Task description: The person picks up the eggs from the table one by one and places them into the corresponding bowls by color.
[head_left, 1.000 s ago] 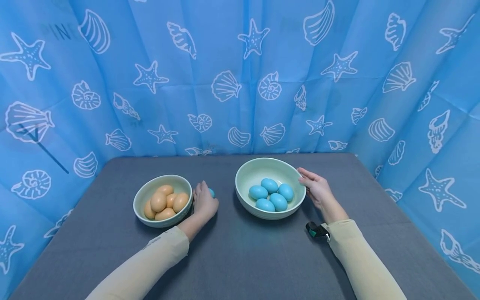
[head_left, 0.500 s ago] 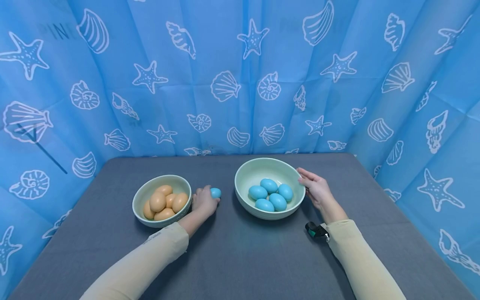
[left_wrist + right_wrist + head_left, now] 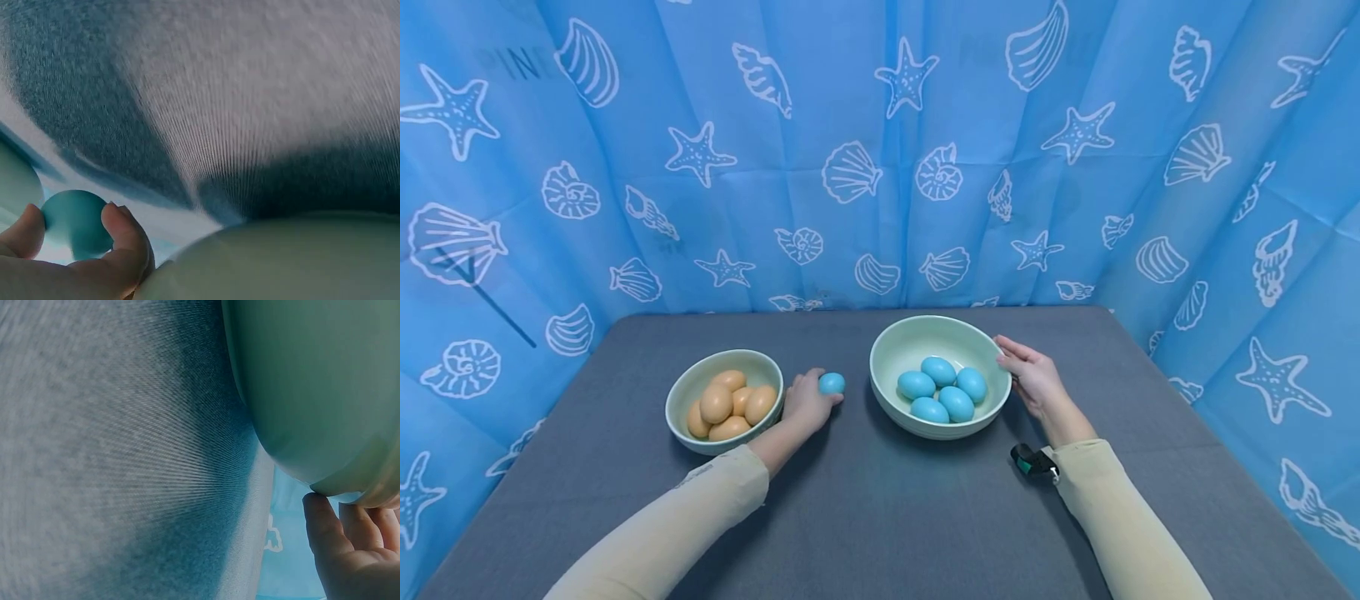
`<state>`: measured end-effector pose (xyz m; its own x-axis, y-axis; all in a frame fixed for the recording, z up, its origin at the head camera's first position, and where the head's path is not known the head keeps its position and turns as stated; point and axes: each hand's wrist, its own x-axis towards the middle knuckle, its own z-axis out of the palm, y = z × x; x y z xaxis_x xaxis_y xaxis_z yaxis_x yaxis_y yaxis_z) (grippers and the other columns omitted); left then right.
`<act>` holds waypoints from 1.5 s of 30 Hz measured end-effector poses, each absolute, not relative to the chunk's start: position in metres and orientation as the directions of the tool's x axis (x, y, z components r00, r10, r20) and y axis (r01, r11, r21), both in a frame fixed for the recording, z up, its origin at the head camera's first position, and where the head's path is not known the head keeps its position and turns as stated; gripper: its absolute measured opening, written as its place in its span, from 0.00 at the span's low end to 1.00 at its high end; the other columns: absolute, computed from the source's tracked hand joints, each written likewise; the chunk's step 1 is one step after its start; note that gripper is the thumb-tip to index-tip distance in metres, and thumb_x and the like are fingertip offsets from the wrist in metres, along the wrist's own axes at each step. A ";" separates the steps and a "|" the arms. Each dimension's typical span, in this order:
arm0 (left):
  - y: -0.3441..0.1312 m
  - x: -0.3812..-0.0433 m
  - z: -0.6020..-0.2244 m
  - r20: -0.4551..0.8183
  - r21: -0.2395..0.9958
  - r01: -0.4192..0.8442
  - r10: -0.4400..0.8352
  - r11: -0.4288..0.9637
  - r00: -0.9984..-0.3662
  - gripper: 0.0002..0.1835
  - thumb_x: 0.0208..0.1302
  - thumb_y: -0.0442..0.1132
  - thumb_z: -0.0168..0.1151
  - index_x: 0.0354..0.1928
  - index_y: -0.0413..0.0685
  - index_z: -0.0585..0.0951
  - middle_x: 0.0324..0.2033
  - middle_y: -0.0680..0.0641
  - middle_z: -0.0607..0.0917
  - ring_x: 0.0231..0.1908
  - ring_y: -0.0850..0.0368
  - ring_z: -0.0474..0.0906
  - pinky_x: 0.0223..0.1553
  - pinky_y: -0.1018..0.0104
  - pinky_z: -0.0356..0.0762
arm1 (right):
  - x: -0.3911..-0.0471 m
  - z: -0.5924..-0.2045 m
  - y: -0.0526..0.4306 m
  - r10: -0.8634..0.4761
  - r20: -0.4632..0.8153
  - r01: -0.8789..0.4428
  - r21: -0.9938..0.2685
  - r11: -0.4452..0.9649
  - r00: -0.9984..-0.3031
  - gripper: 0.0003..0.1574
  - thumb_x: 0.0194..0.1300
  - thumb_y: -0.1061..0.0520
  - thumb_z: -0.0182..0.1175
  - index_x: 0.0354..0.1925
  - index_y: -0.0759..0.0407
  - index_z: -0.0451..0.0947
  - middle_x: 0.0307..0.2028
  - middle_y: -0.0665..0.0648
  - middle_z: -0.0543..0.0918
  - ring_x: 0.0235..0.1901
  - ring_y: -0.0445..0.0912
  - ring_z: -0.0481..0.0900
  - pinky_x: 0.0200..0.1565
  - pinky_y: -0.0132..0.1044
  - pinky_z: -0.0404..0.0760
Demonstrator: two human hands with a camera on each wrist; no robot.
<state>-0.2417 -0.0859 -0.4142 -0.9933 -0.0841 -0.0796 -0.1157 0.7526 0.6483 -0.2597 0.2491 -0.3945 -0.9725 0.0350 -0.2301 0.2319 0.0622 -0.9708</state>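
In the head view my left hand (image 3: 807, 406) pinches a blue egg (image 3: 832, 383) just right of the smaller pale green bowl (image 3: 681, 421). Thumb and finger sit on opposite sides of this egg (image 3: 75, 222) in the left wrist view. Several light brown eggs (image 3: 717, 403) fill the smaller bowl. My right hand (image 3: 1037, 379) holds the right rim of the larger pale green bowl (image 3: 895, 346), which contains several blue eggs (image 3: 956, 404). In the right wrist view, fingertips touch the outside of that bowl (image 3: 325, 394) near its rim; their inner side is hidden.
Both bowls stand on a grey cloth-covered table (image 3: 880, 517). A blue curtain (image 3: 820, 208) with white shells and starfish hangs behind it and along the sides. A black strap (image 3: 1033, 460) hangs by the right sleeve.
The left hand has drawn slightly away from the smaller bowl's side, and the blue egg it pinches has shifted a little right, showing more. The right hand and larger bowl stay put.
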 end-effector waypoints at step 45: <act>-0.054 -0.237 -0.366 0.080 0.798 0.132 0.114 0.588 -0.990 0.30 0.65 0.41 0.65 0.67 0.41 0.70 0.61 0.38 0.72 0.61 0.42 0.68 0.60 0.47 0.69 | -0.261 -0.396 0.250 0.046 -0.235 0.237 -0.970 0.042 -0.971 0.33 0.75 0.59 0.50 0.74 0.55 0.56 0.72 0.56 0.58 0.70 0.49 0.58 0.55 0.27 0.74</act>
<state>-0.2373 -0.0535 -0.3661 -0.9903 0.1138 0.0803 0.1322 0.5877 0.7982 -0.2613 0.2499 -0.3958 -0.9708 0.0464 -0.2354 0.2374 0.0424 -0.9705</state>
